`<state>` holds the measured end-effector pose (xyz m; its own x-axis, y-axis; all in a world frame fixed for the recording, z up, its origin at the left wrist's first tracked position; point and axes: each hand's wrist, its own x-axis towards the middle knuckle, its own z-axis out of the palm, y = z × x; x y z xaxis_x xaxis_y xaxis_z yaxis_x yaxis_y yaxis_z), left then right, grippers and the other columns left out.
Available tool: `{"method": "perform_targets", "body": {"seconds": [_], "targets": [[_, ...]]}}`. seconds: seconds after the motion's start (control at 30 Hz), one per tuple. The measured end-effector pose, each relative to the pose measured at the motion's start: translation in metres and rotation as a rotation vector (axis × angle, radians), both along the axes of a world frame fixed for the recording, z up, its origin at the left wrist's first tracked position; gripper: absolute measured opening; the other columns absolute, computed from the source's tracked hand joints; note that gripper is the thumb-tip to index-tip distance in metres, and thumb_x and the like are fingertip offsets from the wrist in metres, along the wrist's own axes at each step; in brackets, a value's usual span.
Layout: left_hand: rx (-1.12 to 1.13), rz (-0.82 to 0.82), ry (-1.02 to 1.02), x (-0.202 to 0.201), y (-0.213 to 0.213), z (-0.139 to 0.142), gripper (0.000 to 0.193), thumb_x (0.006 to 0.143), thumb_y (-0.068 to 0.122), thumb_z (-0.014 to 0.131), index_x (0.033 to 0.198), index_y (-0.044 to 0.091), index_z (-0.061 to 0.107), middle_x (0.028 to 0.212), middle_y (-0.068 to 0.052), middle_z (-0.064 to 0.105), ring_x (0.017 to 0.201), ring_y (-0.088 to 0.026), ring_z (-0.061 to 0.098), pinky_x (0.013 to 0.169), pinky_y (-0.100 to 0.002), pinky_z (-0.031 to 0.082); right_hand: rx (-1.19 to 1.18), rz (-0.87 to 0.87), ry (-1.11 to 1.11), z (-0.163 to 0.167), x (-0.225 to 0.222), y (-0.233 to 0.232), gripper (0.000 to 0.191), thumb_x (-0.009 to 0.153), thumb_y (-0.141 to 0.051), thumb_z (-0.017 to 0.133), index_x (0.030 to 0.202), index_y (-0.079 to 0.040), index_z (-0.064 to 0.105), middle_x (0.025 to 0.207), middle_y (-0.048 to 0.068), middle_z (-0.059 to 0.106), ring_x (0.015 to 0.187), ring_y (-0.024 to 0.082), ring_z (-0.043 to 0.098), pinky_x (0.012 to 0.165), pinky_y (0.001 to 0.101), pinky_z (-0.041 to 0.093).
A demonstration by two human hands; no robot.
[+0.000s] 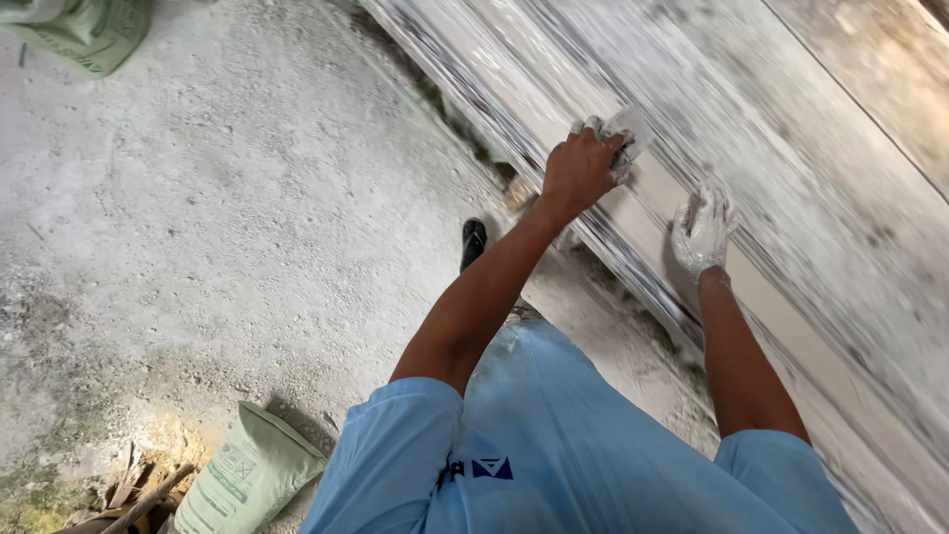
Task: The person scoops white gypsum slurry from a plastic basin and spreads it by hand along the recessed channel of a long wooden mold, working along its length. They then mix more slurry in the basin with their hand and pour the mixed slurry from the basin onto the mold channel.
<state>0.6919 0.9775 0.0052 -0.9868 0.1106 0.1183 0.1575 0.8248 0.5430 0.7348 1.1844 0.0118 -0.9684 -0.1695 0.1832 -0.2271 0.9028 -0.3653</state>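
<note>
At the bottom of the frame a blue shirt (554, 445) fills the foreground, with a green sack (247, 480) and some wood scraps at lower left on the dusty floor (198, 218). A dark sandal (474, 240) shows mid-frame.

Both arms reach up to a long pale board (732, 138) that crosses the right half of the frame. Its long axis runs diagonally from the upper middle down to the lower right corner, and its grooved face is smeared with whitish paste.

The left hand (583, 168) is closed on a small pale pad (633, 133), fingers curled over it and pressed to the board. The right hand (704, 232), coated white, lies flat on the board just beside it, fingers spread and holding nothing.

Judging from the streaks, rubbing goes best along the board's length, following the grooves with even pressure, the flat hand steadying the board.

A second green sack (94, 30) sits at the upper left.
</note>
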Motion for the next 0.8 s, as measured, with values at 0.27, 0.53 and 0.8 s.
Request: {"method": "perform_targets", "body": {"seconds": [0.27, 0.53, 0.8], "targets": [[0.434, 0.315, 0.119, -0.161, -0.212, -0.020, 0.052, 0.083, 0.046, 0.080, 0.127, 0.021, 0.070, 0.126, -0.021, 0.064, 0.093, -0.027, 0.072, 0.077, -0.039, 0.062, 0.217, 0.226, -0.306, -0.008, -0.200, -0.204, 0.090, 0.100, -0.055, 0.043, 0.164, 0.001, 0.011, 0.169, 0.026, 0.009, 0.157, 0.043, 0.004, 0.124, 0.0610, 0.003], [0.618, 0.614, 0.253, -0.289, -0.435, -0.033, 0.060, 0.079, 0.017, 0.083, 0.133, -0.001, 0.062, 0.116, -0.018, 0.073, 0.105, -0.027, 0.073, 0.091, -0.040, 0.060, 0.324, 0.442, -0.250, -0.051, -0.370, -0.413, 0.102, 0.097, -0.065, 0.040, 0.159, 0.008, 0.004, 0.167, 0.031, 0.003, 0.156, 0.041, -0.002, 0.124, 0.0575, -0.002], [0.588, 0.490, 0.489, -0.396, -0.624, -0.057, 0.045, 0.095, 0.017, 0.081, 0.133, -0.001, 0.064, 0.123, -0.018, 0.071, 0.114, -0.033, 0.072, 0.097, -0.042, 0.058, 0.307, 0.443, -0.335, -0.082, -0.492, -0.615, 0.096, 0.103, -0.068, 0.034, 0.165, 0.000, 0.008, 0.174, 0.023, 0.001, 0.163, 0.037, 0.000, 0.131, 0.0543, -0.001]]}}
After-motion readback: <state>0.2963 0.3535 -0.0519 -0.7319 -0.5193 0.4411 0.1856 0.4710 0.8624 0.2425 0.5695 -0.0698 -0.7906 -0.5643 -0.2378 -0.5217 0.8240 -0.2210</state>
